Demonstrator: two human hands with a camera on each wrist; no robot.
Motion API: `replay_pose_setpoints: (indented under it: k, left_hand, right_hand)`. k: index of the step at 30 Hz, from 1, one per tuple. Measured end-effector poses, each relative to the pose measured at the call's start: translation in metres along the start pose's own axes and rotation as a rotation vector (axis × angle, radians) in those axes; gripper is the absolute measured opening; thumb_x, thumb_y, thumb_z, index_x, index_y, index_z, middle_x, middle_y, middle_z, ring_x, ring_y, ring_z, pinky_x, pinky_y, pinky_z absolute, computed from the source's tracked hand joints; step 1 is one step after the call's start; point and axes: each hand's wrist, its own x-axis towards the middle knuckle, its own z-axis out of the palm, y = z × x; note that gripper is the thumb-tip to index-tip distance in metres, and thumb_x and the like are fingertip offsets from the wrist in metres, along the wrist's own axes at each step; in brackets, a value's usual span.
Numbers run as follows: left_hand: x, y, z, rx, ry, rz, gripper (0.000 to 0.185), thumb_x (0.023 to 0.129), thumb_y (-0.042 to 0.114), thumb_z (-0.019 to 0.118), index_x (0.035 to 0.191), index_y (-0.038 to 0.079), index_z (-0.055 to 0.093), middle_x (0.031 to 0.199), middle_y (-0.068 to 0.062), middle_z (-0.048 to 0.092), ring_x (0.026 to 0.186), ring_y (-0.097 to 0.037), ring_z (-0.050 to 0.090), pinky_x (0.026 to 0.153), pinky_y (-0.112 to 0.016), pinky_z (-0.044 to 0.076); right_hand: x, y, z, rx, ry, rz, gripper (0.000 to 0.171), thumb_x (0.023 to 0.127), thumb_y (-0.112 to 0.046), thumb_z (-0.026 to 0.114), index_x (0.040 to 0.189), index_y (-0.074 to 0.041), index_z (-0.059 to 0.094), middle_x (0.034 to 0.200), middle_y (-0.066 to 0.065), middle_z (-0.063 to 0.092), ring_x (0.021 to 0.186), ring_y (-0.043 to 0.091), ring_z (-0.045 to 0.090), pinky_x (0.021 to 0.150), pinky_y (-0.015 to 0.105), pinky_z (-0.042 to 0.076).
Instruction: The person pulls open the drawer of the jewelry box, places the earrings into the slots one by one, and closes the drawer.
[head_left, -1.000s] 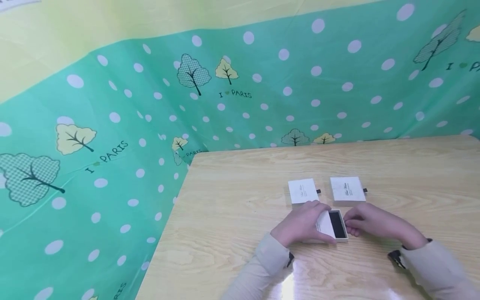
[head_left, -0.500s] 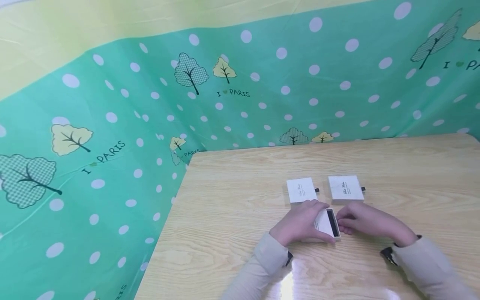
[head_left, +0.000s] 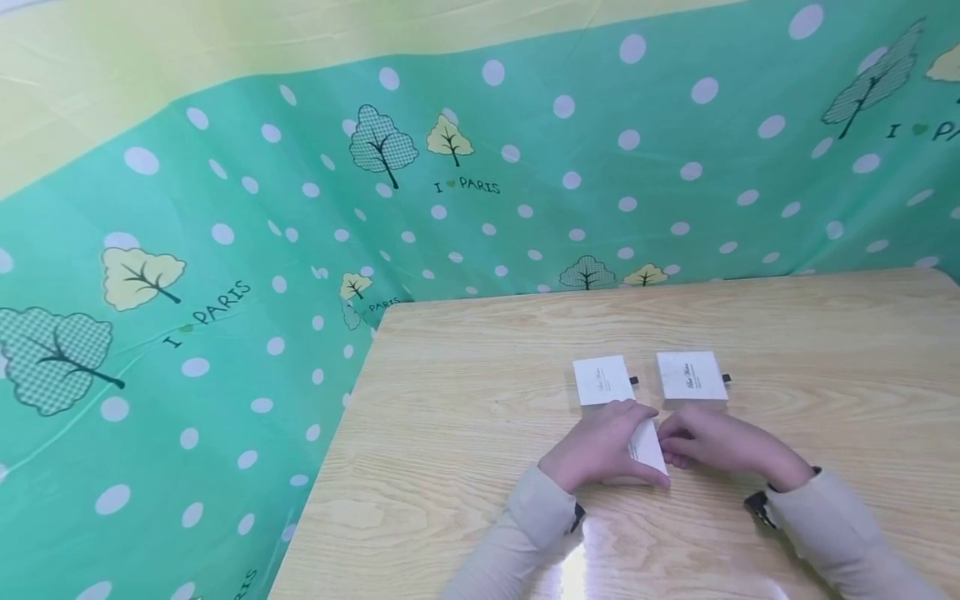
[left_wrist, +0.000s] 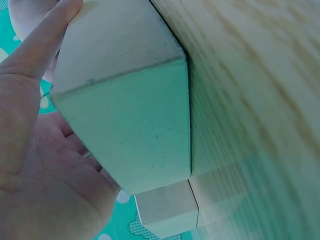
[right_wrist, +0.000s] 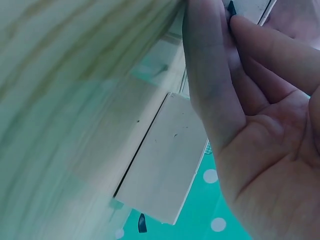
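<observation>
A small white drawer-style box [head_left: 647, 450] lies on the wooden table, its sleeve gripped by my left hand [head_left: 603, 446]. Seen from the left wrist, the thumb lies along one side of the box [left_wrist: 125, 130] and the fingers reach round the far side. The head view shows no dark drawer interior at its right end. My right hand [head_left: 716, 442] is at that end; in the right wrist view its thumb and fingers pinch the box's black pull tab [right_wrist: 231, 9].
Behind the hands stand two similar white boxes, one left [head_left: 602, 379] and one right [head_left: 690, 377], each with a black tab pointing right. The wooden table [head_left: 450, 375] runs back to a green dotted curtain [head_left: 525, 167], which also hangs along the left.
The drawer, partly out with its black interior showing, has slid left into the sleeve. My right hand has moved left along with it, while the left hand keeps its grip.
</observation>
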Motion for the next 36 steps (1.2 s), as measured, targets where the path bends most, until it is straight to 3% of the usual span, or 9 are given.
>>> replay_pose_setpoints:
  k: [7, 11, 14, 19, 27, 30, 36]
  left_hand:
    - [-0.001, -0.001, -0.001, 0.003, 0.002, 0.01, 0.09, 0.071, 0.067, 0.077, 0.143, 0.018, 0.049, 0.133, 0.01, 0.057, 0.115, -0.001, 0.052, 0.092, -0.011, 0.04]
    - [-0.002, -0.002, 0.001, 0.024, 0.01, 0.026, 0.09, 0.071, 0.067, 0.076, 0.142, 0.019, 0.05, 0.127, 0.011, 0.059, 0.108, 0.0, 0.052, 0.088, -0.009, 0.039]
    - [-0.003, -0.002, 0.0, 0.03, 0.017, 0.013, 0.089, 0.07, 0.07, 0.075, 0.141, 0.021, 0.05, 0.121, 0.013, 0.059, 0.102, 0.001, 0.051, 0.082, -0.01, 0.039]
    - [-0.01, -0.004, -0.006, 0.01, 0.014, -0.042, 0.093, 0.069, 0.074, 0.073, 0.144, 0.024, 0.047, 0.119, 0.014, 0.057, 0.099, -0.001, 0.049, 0.081, -0.015, 0.042]
    - [-0.022, -0.016, -0.01, 0.006, 0.021, -0.032, 0.097, 0.069, 0.067, 0.078, 0.147, 0.022, 0.045, 0.128, 0.011, 0.058, 0.106, -0.003, 0.052, 0.087, -0.016, 0.044]
    - [-0.026, -0.02, -0.01, -0.006, 0.029, -0.026, 0.097, 0.068, 0.064, 0.081, 0.149, 0.025, 0.043, 0.127, 0.011, 0.058, 0.107, -0.003, 0.052, 0.089, -0.017, 0.044]
    - [-0.03, -0.022, -0.01, -0.013, 0.02, -0.035, 0.095, 0.069, 0.06, 0.082, 0.148, 0.029, 0.042, 0.136, 0.011, 0.056, 0.117, -0.004, 0.053, 0.095, -0.02, 0.046]
  right_hand:
    - [-0.003, 0.001, 0.001, -0.054, 0.053, -0.003, 0.013, 0.096, -0.016, 0.063, 0.086, -0.018, 0.071, 0.074, -0.013, 0.06, 0.066, -0.002, 0.049, 0.061, 0.021, 0.045]
    - [-0.008, -0.003, 0.0, -0.088, 0.129, -0.027, 0.01, 0.095, -0.016, 0.064, 0.101, -0.012, 0.072, 0.092, -0.008, 0.069, 0.082, 0.003, 0.062, 0.073, 0.026, 0.054]
    - [-0.011, -0.009, -0.001, -0.105, 0.18, 0.004, 0.024, 0.095, -0.02, 0.065, 0.113, -0.003, 0.069, 0.103, 0.001, 0.071, 0.093, 0.014, 0.068, 0.081, 0.034, 0.057]
    - [-0.014, -0.019, 0.002, -0.086, 0.223, 0.076, 0.056, 0.092, -0.036, 0.069, 0.129, 0.005, 0.057, 0.119, 0.015, 0.066, 0.102, 0.027, 0.066, 0.086, 0.046, 0.055]
    - [-0.014, -0.024, 0.011, -0.131, 0.26, -0.002, 0.089, 0.078, -0.049, 0.079, 0.142, 0.003, 0.045, 0.138, 0.022, 0.053, 0.123, 0.043, 0.053, 0.098, 0.062, 0.044]
    - [-0.011, -0.025, 0.014, -0.157, 0.257, -0.022, 0.091, 0.072, -0.046, 0.084, 0.142, -0.001, 0.046, 0.14, 0.016, 0.053, 0.127, 0.039, 0.05, 0.101, 0.06, 0.043]
    - [-0.007, -0.024, 0.019, -0.18, 0.221, -0.063, 0.084, 0.068, -0.029, 0.089, 0.142, -0.012, 0.051, 0.133, 0.001, 0.057, 0.12, 0.022, 0.053, 0.098, 0.044, 0.047]
